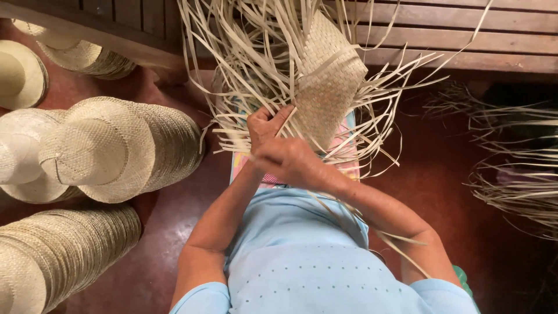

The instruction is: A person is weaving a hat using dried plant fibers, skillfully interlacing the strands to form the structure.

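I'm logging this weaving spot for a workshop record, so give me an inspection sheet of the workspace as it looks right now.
Surface: dark red floor, bare where it shows.
Job's things: half-woven straw piece with loose straw strips fanning out around it, over the person's lap.
Clutter: stacks of woven straw hats lying on the left; a loose straw bundle on the right.
Grippers: left hand pinches strips at the woven edge; right hand lies across just below it, fingers hidden.
Cables: nothing seen.
Surroundings: wooden slatted bench along the top.
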